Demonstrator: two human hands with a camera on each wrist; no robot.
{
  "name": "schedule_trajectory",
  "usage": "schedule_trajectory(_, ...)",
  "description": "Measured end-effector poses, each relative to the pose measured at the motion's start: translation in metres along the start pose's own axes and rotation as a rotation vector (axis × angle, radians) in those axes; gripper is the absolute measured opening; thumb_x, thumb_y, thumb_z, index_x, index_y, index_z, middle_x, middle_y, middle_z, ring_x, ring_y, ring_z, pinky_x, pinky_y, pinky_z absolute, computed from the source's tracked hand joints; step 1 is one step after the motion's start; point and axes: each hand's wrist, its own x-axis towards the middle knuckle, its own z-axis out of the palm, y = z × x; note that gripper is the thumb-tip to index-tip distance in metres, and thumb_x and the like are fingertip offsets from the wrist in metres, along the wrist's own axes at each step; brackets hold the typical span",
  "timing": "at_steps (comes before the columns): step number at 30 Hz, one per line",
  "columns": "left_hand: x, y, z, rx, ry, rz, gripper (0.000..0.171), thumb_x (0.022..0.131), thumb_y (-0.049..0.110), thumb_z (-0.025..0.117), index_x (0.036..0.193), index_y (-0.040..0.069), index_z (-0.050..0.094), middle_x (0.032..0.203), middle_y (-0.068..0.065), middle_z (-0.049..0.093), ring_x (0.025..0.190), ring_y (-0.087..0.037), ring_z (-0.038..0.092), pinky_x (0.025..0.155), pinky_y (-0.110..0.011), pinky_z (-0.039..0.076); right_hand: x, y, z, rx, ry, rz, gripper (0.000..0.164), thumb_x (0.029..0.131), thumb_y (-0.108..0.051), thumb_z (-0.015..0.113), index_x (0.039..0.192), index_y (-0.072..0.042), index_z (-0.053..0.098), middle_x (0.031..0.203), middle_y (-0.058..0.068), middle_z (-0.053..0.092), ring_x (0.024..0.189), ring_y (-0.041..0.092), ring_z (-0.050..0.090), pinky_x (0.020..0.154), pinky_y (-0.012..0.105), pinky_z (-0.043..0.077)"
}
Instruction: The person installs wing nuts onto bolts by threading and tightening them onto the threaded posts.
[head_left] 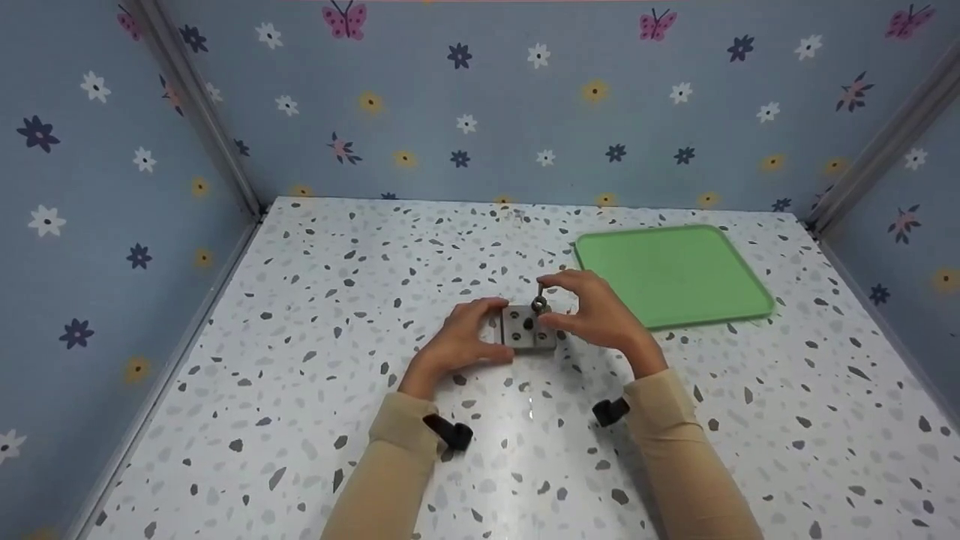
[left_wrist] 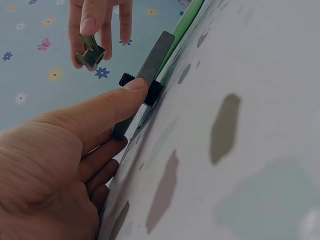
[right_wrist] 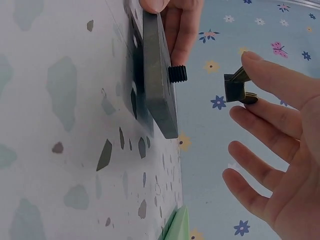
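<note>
On the speckled white desk (head_left: 337,300), about midway between its left and right edges, the left hand (head_left: 461,341) has its grip clamped on a grey metal plate (head_left: 529,344) — index finger on the side facing the desk's far edge, thumb on the side facing the near one. The plate has holes in its face, and a black threaded bolt (right_wrist: 178,74) stands out from it. Beside the bolt but apart from it — the right wrist view shows the gap — is a brassy wing nut (right_wrist: 235,88). The right hand (head_left: 596,309) has its grip clamped on this nut, pinched between thumb and index finger, with the other fingers held away from it. Furthest right, a green tray (head_left: 679,274) lies towards the desk's far right corner.
</note>
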Motion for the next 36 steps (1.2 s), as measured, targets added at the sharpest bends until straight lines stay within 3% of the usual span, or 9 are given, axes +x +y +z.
schedule_trajectory(10, 0.0, 0.0, 0.0, 0.002, 0.002, 0.0, 0.09, 0.079, 0.031, 0.093, 0.158, 0.027, 0.05, 0.164, -0.008, 0.042, 0.153, -0.032, 0.034, 0.128, -0.056, 0.025, 0.003, 0.001, 0.007, -0.002, -0.04, -0.042, 0.061, 0.093, -0.021, 0.084, 0.146, -0.003, 0.062, 0.143, 0.013, 0.067, 0.136, 0.035, 0.058, 0.118, 0.054, 0.043)
schedule_trajectory(26, 0.0, 0.0, 0.001, 0.001, 0.002, -0.017, 0.088, 0.08, 0.029, 0.093, 0.157, 0.03, 0.05, 0.164, -0.008, 0.042, 0.151, -0.031, 0.036, 0.127, -0.055, 0.028, 0.004, 0.003, 0.013, -0.013, -0.081, -0.015, 0.061, 0.093, -0.021, 0.084, 0.147, -0.002, 0.062, 0.145, 0.014, 0.065, 0.145, 0.04, 0.05, 0.126, 0.057, 0.031)
schedule_trajectory(36, -0.001, 0.001, 0.0, -0.018, 0.003, 0.013, 0.089, 0.08, 0.027, 0.093, 0.158, 0.025, 0.051, 0.162, -0.009, 0.043, 0.151, -0.033, 0.035, 0.127, -0.057, 0.026, 0.004, 0.004, 0.015, 0.011, -0.112, -0.011, 0.062, 0.094, -0.02, 0.083, 0.148, -0.001, 0.06, 0.145, 0.013, 0.065, 0.138, 0.036, 0.057, 0.118, 0.056, 0.044)
